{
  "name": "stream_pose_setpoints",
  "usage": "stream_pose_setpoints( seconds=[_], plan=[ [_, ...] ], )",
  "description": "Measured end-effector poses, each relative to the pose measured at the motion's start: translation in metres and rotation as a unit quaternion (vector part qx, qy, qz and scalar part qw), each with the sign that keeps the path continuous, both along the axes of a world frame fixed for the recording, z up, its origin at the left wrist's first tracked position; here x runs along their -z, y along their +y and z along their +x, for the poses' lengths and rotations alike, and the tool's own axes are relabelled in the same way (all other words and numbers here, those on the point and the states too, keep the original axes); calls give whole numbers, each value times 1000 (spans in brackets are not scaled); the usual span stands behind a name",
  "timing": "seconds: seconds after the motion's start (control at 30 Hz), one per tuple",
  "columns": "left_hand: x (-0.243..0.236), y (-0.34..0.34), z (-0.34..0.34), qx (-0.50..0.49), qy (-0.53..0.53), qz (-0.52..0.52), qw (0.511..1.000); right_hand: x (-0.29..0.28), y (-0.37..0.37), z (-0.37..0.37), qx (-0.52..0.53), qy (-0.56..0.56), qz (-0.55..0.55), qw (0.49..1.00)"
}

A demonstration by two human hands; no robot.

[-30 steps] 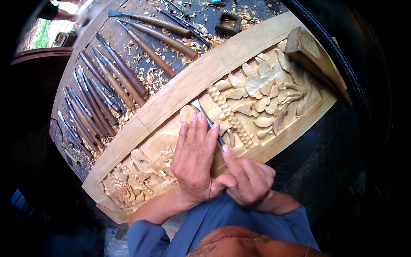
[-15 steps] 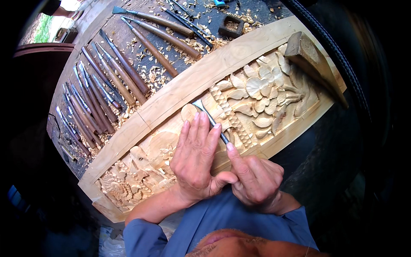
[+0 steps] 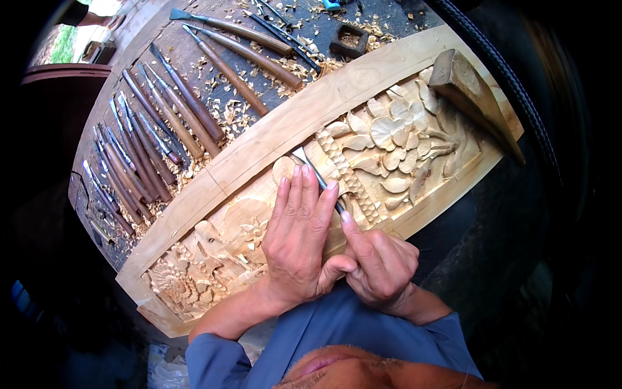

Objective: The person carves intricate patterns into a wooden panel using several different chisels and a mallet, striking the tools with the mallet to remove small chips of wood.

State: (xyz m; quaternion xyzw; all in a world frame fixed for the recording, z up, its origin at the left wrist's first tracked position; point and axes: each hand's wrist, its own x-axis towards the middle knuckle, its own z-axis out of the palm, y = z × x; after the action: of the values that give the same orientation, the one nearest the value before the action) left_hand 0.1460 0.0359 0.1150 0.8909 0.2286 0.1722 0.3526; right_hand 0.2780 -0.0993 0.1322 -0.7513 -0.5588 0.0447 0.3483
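A carved wooden panel (image 3: 253, 162) with flowers and leaves in relief lies slanted before me. My right hand (image 3: 385, 262) is closed round the rear of a chisel (image 3: 314, 172), its index finger stretched along the tool. The chisel's flat bright blade rests on the wood beside a smooth round raised disc (image 3: 283, 168), near the panel's upper border. My left hand (image 3: 298, 227) lies flat with fingers stretched out, the fingertips against the chisel's shank. Its thumb touches my right hand. The rear end of the chisel is hidden in my right hand.
A wooden mallet-like block (image 3: 470, 91) lies on the panel's right end. Beyond the panel, several wood-handled chisels (image 3: 188, 107) lie in a row on the dark table (image 3: 175, 48) among pale shavings. A small square box (image 3: 350, 40) stands there. A braided cable (image 3: 512, 74) hangs at right.
Both hands have shifted slightly: the left a little to the right, the right a little up and left. The blade has turned and edged slightly forward on the wood.
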Motion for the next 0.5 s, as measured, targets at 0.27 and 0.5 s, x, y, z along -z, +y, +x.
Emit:
stream_pose_setpoints(
  seconds=[0.27,0.5],
  plan=[
    [-1,3,3,-1,-49,48,998,2,-2,14,13,55,30,998],
    [-2,4,-7,49,-79,36,995,-13,-16,18,11,21,37,999]
  ],
)
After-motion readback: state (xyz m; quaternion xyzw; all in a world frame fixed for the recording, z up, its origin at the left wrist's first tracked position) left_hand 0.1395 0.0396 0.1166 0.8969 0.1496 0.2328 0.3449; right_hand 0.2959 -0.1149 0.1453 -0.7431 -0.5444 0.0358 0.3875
